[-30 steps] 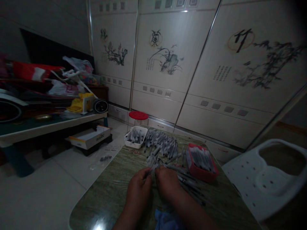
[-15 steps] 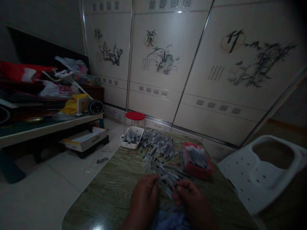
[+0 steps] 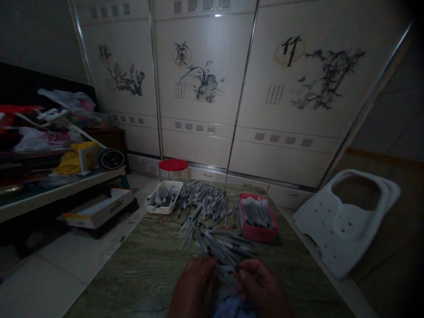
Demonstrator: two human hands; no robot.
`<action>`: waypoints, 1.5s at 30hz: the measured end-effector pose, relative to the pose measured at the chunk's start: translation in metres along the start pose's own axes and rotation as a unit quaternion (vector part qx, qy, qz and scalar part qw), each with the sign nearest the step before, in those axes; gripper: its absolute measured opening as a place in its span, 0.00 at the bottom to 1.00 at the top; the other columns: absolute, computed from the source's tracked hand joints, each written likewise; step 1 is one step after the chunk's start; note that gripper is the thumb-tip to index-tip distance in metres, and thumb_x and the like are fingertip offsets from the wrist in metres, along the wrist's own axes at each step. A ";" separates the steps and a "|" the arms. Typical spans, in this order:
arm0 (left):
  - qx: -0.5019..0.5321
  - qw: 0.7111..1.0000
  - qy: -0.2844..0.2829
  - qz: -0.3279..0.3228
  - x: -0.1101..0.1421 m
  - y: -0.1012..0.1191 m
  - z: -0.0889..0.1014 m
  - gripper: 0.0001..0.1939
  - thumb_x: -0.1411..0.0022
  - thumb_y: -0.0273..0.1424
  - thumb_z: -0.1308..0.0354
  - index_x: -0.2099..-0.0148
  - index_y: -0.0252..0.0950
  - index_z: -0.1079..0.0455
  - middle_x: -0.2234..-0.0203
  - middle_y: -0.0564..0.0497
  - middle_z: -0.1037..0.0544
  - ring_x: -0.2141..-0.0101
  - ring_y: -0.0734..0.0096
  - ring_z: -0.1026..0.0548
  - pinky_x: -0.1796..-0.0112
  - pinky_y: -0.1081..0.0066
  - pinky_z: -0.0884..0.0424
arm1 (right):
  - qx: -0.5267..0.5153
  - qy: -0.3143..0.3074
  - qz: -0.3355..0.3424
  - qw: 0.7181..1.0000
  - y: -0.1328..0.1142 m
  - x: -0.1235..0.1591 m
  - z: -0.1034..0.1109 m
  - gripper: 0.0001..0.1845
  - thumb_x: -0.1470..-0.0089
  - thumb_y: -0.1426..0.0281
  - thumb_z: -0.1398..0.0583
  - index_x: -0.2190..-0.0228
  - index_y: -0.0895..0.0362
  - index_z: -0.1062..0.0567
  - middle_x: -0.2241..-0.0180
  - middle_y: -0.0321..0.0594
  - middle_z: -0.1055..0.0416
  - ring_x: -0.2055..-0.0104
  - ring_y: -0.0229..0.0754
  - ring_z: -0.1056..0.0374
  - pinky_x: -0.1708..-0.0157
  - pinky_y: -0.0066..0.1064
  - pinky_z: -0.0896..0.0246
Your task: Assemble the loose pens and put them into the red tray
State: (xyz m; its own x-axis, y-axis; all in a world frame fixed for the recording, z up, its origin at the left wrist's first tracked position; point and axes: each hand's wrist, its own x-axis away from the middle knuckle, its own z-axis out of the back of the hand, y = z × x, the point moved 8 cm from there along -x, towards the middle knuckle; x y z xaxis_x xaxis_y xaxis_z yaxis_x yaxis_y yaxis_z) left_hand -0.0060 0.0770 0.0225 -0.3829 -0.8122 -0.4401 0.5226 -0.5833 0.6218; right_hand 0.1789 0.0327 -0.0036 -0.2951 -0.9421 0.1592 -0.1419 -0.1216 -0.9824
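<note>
Both hands sit at the near edge of the tabletop (image 3: 132,269), close together, over the near end of a loose heap of slim grey plastic tubes (image 3: 215,247), maybe pen refills, too dim to be sure. Left hand (image 3: 194,289): back of hand up, fingers curled in, grip looks closed, but cannot tell what it holds. Right hand (image 3: 261,287): fingers curled toward the left hand, tubes running right under them; grip may be pinching a few, too dark to confirm. The hands almost touch each other. Blue cloth (image 3: 235,308) shows just below them, past the tabletop's near edge.

Farther on, a second denser tube pile (image 3: 202,198) lies on the far side of the heap. White tray (image 3: 164,196) at far left holds more tubes; red tray (image 3: 257,217) at right holds tubes lined up in one direction. Tabletop has a green wood-grain look.

Room: red-topped stool (image 3: 173,164) just past the far edge, white plastic seat (image 3: 344,218) to the right, cream wardrobe doors (image 3: 202,75) with ink plant paintings behind. At left, a low bench (image 3: 59,194) carries plastic bags (image 3: 43,140) and yellow cloth (image 3: 77,159); a cardboard box (image 3: 98,208) sits on the floor beneath its edge.
</note>
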 end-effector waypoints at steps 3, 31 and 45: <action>-0.010 1.000 -0.005 -0.014 0.000 -0.001 -0.005 0.18 0.32 0.22 0.46 0.47 0.42 0.20 0.56 0.45 0.14 0.56 0.59 0.16 0.55 0.64 0.20 | 0.023 -0.003 -0.004 1.000 0.003 -0.003 0.003 0.21 0.53 0.52 0.28 0.67 0.54 0.23 0.76 0.35 0.22 0.78 0.41 0.28 0.75 0.31 0.33; -0.020 0.999 -0.035 0.001 0.002 -0.006 -0.013 0.19 0.33 0.22 0.45 0.46 0.42 0.20 0.56 0.44 0.13 0.56 0.58 0.16 0.55 0.66 0.20 | 0.092 0.026 0.055 0.994 0.013 -0.004 0.005 0.23 0.49 0.48 0.33 0.65 0.55 0.19 0.77 0.36 0.23 0.75 0.44 0.29 0.72 0.33 0.37; -0.052 0.995 -0.082 0.020 0.001 -0.003 -0.014 0.19 0.35 0.21 0.43 0.48 0.44 0.19 0.58 0.48 0.13 0.58 0.58 0.18 0.57 0.65 0.23 | 0.283 0.038 0.154 0.946 -0.006 0.005 0.004 0.24 0.39 0.45 0.41 0.70 0.51 0.22 0.74 0.39 0.23 0.71 0.48 0.27 0.68 0.35 0.36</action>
State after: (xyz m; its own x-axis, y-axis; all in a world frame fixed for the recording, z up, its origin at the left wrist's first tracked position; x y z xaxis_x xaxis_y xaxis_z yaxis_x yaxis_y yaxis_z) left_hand 0.0031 0.0783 0.0109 -0.4754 -0.8272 -0.2994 0.6127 -0.5556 0.5620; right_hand 0.1823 0.0278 0.0029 -0.3108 -0.9374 -0.1568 0.4838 -0.0140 -0.8751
